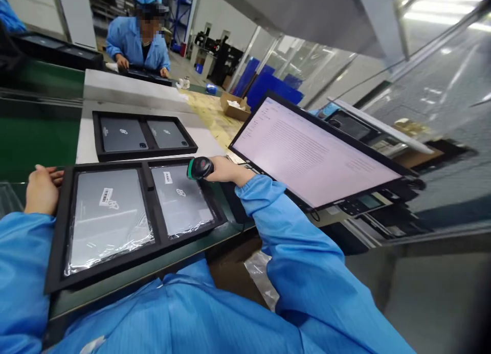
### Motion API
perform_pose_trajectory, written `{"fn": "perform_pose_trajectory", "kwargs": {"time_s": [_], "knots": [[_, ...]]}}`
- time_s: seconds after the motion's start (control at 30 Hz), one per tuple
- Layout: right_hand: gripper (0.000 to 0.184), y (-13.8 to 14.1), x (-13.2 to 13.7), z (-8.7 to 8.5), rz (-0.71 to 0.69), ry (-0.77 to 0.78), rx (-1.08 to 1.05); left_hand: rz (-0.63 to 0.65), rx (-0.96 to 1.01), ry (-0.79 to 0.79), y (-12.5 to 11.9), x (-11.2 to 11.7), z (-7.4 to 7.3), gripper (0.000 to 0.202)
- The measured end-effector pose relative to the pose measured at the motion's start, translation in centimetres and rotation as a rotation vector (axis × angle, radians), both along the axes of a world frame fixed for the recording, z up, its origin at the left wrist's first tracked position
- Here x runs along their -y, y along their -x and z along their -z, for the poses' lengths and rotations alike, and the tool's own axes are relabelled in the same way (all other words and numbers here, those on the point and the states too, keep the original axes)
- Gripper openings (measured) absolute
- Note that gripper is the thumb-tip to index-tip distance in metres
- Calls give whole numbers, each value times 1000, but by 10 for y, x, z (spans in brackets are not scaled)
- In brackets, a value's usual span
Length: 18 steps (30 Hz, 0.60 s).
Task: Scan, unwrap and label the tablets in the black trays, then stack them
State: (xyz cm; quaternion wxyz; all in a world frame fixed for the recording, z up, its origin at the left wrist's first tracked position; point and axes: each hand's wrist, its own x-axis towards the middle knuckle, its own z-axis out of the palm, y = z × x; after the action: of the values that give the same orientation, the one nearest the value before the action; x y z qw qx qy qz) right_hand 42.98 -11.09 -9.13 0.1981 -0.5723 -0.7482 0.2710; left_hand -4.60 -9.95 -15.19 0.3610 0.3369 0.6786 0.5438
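A black two-pocket tray (146, 166) lies in front of me, holding two grey tablets in clear wrap, the left tablet (109, 218) and the right tablet (180, 200), each with a barcode sticker. My left hand (41, 190) grips the tray's left edge, fingers curled over it. My right hand (228, 171) is closed around a black and green barcode scanner (200, 168), held just past the tray's far right corner, above the right tablet's top edge.
A second black tray (143, 153) with two grey tablets sits further back. A tilted monitor (310, 152) showing a list stands on the right. A green conveyor belt (34, 139) runs at left. A co-worker in a blue coat (132, 39) works at the far end, near a cardboard box (235, 107).
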Motion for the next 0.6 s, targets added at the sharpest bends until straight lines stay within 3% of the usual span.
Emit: {"fn": "perform_pose_trajectory", "kwargs": {"time_s": [0.1, 0.27, 0.43, 0.5, 0.6], "knots": [[15, 21, -17, 5, -122, -117, 93, -27, 76, 38, -8, 1, -7, 42], [14, 44, -42, 18, -41, -30, 67, -28, 129, 9, -7, 7, -3, 39], [22, 61, -35, 10, -227, -15, 193, -36, 154, 18, -7, 9, -3, 40], [22, 59, -29, 3, -198, -15, 200, -31, 159, 13, -7, 10, -3, 40], [19, 39, -21, -6, 0, -26, 164, -13, 121, 20, -4, 5, 4, 41]]}}
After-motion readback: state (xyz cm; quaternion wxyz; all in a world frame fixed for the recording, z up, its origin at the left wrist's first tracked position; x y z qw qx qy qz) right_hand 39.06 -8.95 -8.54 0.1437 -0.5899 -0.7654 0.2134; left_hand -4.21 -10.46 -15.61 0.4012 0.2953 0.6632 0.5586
